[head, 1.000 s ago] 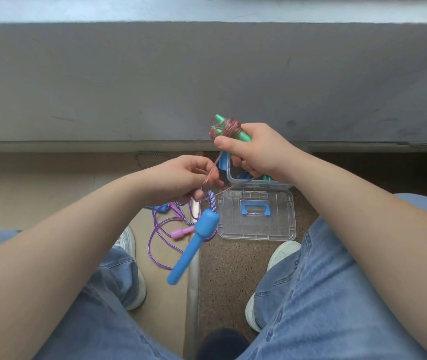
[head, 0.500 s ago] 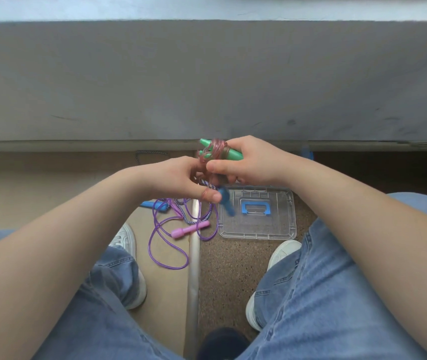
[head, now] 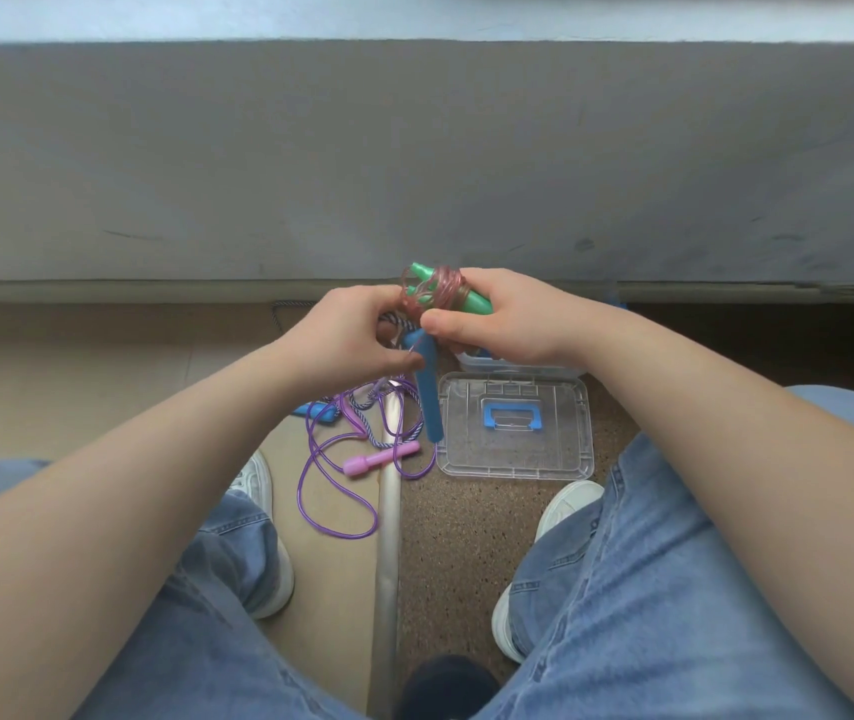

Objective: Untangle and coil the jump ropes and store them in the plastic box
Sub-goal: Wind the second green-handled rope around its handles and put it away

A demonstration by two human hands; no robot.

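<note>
Grey wall [head: 414,148] rises beyond the floor [head: 466,537], where a clear box lid [head: 516,459] lies flat with the plastic box [head: 518,365] just behind it. The right hand [head: 508,319] grips green handles [head: 471,302] wound with pink rope [head: 443,288], while the left hand [head: 352,335] pinches a striped cord [head: 395,320] by a dangling blue handle [head: 429,402]. Purple rope [head: 334,534] and a pink handle [head: 381,458] lie beside the lid.

A scuffed grey wall [head: 414,148] rises beyond the fingers [head: 445,323], capped by a pale ledge [head: 414,13] and footed by a grey skirting [head: 103,291], while beneath them a metal strip [head: 386,563] divides smooth beige floor [head: 77,381] on their left from speckled brown floor [head: 456,537] on their right.
</note>
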